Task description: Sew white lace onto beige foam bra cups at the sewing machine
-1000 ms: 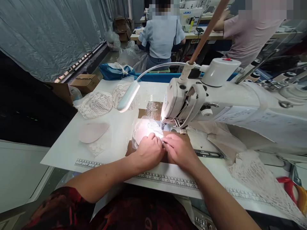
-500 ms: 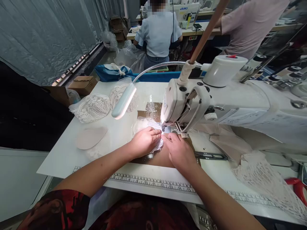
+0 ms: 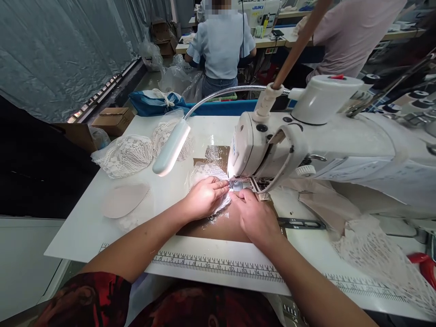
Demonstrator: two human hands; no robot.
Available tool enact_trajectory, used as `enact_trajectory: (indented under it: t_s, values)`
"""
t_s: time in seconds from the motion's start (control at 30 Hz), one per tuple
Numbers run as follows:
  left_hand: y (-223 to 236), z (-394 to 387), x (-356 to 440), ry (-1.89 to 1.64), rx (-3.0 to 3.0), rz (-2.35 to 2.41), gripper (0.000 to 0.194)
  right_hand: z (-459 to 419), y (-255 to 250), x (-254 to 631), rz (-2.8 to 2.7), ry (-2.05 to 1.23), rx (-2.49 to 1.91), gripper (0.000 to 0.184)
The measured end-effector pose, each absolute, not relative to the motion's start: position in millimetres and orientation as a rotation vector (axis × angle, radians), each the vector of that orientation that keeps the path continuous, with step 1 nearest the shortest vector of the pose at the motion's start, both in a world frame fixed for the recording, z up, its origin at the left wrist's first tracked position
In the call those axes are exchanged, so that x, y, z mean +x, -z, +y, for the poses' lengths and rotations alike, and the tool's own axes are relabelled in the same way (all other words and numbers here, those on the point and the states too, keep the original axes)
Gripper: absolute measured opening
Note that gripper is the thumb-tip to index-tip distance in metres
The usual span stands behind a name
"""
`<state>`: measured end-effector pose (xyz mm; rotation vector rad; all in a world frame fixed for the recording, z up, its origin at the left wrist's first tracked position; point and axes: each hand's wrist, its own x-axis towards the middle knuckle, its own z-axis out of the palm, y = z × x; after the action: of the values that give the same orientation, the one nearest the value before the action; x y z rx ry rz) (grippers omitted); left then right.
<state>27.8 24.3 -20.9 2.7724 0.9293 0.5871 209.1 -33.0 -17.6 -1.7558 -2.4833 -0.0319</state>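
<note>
A white lace piece [image 3: 203, 171], rounded in outline, lies under the needle area of a white sewing machine [image 3: 243, 147], lit by a lamp. My left hand [image 3: 204, 198] rests over it, fingers together and pressing the lace near the presser foot [image 3: 231, 183]. My right hand [image 3: 256, 217] is closed, with thumb and forefinger at the lace's right edge just in front of the foot. The fingertips of both hands almost meet there and partly hide the edge. Brown tape [image 3: 218, 231] covers the table surface beneath.
Lace cups [image 3: 127, 156] and a beige oval pad [image 3: 124, 200] lie at left. A lamp head [image 3: 172, 147] hangs above. Black tweezers [image 3: 301, 223], beige fabric and lace [image 3: 378, 254] lie right. A printed ruler [image 3: 218, 268] lines the front edge. Two people sit beyond.
The view has shifted slightly. The lace piece seems turned a little under the left hand, showing more of its rounded back edge. Both hands stay by the presser foot.
</note>
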Motion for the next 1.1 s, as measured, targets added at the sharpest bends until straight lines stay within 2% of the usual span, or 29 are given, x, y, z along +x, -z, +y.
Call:
enact_trajectory:
  t_s: [0.23,0.47,0.53,0.63,0.73,0.8,0.9,1.1]
  values:
    - [29,22,30,-0.509,2.725,1.117,0.036,-34,21,212,-2.469,-0.016,-1.711,0.049]
    - [15,16,26,-0.365,2.626,1.366,0.04,-35,23,215,-2.413,-0.087,-1.666,0.049]
    - [7,13,19,-0.296,2.548,1.308,0.04,-36,24,218,-2.345,-0.147,-1.558,0.044]
    - [-6,1,8,-0.204,2.464,0.928,0.037,-37,25,224,-2.252,-0.247,-1.409,0.038]
    - [-17,-20,2,-0.298,2.379,0.595,0.035,-39,23,227,-2.219,-0.302,-1.35,0.035]
    - [-21,-30,0,-0.458,2.346,0.606,0.032,-40,22,227,-2.221,-0.325,-1.323,0.034]
    - [-18,-34,1,-0.61,2.366,0.863,0.03,-40,22,226,-2.213,-0.338,-1.296,0.037]
    - [-2,-23,15,-0.389,2.606,0.938,0.028,-40,25,227,-2.253,-0.255,-1.325,0.036]
